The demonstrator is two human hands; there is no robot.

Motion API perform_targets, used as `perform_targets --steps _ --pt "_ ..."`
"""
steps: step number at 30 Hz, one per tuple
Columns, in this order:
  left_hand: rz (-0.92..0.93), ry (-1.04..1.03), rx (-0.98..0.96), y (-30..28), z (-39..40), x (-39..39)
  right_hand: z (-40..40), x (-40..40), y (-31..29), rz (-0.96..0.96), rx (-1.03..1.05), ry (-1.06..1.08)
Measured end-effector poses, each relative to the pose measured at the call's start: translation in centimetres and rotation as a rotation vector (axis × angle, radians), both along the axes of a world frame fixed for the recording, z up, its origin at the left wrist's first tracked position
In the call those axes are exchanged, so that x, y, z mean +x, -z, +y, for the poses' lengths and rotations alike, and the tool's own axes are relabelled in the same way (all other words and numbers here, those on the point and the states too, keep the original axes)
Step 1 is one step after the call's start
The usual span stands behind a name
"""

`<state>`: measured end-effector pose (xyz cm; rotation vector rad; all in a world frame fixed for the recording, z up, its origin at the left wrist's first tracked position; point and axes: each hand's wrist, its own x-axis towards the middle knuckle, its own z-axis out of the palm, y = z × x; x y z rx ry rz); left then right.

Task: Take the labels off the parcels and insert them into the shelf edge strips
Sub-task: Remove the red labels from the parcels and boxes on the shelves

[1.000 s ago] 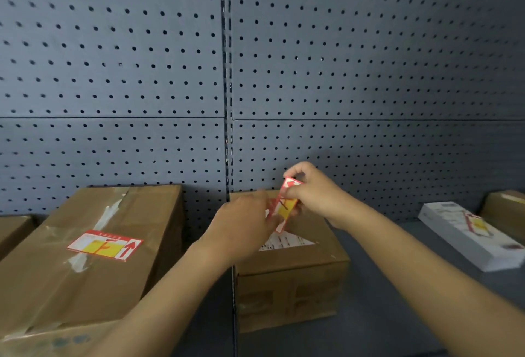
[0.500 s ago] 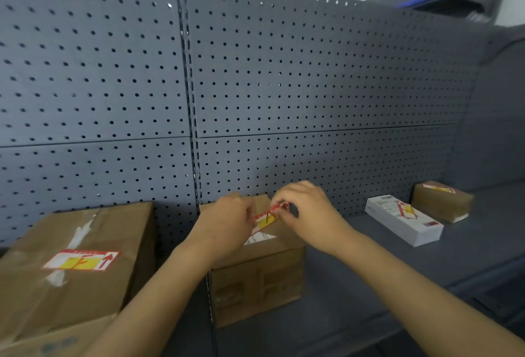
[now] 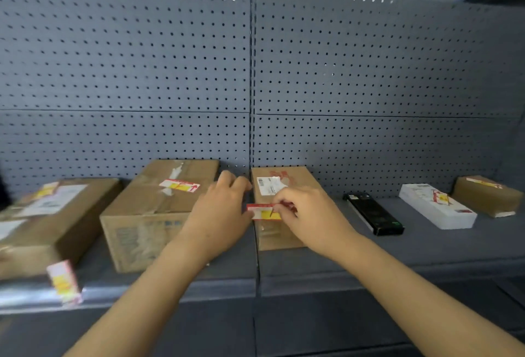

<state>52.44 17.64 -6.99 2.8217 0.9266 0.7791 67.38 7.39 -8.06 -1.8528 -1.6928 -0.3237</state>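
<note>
A small red, white and yellow label [image 3: 262,211] is held up in front of the middle parcel [image 3: 279,231], pinched at both ends: the left hand [image 3: 220,214] has its fingers closed on the label's left edge, and the right hand [image 3: 308,216] has thumb and forefinger clamped on its right end. The label sits level, just off the front upper edge of that brown cardboard parcel, which carries a white barcode sticker [image 3: 270,185] on its top. Just left of it stands a larger parcel [image 3: 147,214] with a red and yellow label [image 3: 179,185] lying flat on its lid, and further left a third parcel [image 3: 42,226] with a similar label [image 3: 45,190] near its far corner. To the right, on the same grey shelf [image 3: 341,260], lie a black slim box [image 3: 373,216], a white flat box [image 3: 436,210] with a small label on it, and a low brown parcel [image 3: 487,196] with a strip across its top. Along the shelf's front edge at the lower left runs a clear edge strip [image 3: 28,297], and a red and yellow label [image 3: 63,281] stands in it, blurred. Grey pegboard [image 3: 170,72] backs the whole shelf.
</note>
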Motion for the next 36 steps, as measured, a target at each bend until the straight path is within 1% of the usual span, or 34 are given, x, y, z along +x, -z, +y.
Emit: perform_targets --steps 5,8,11,14,19,22,26,30,36 --pt "-0.015 -0.154 0.045 0.1 0.7 -8.7 2.6 -6.6 -0.1 0.052 -0.082 -0.103" --pt "-0.019 -0.246 0.051 0.0 1.7 -14.5 4.5 -11.8 0.1 0.038 -0.095 -0.167" --pt "0.021 -0.337 0.049 0.2 3.1 -20.6 6.9 -17.4 0.3 0.026 -0.134 -0.234" --pt "0.071 -0.388 0.016 0.7 4.4 -26.6 9.4 -23.1 0.7 0.053 -0.160 -0.297" --pt "0.152 -0.435 0.002 1.8 7.0 -34.6 12.9 -30.7 1.9 0.075 -0.174 -0.297" --pt "0.168 -0.442 -0.014 2.4 8.8 -37.8 14.8 -33.7 3.1 0.086 -0.193 -0.262" --pt "0.182 -0.415 -0.037 3.4 11.7 -40.1 17.4 -35.7 4.2 0.102 -0.195 -0.227" --pt "0.186 -0.387 -0.066 4.8 15.0 -41.0 20.8 -36.5 5.1 0.160 -0.263 -0.198" --pt "0.208 -0.338 -0.097 5.4 20.8 -40.8 26.8 -37.0 5.8 0.179 -0.306 -0.197"
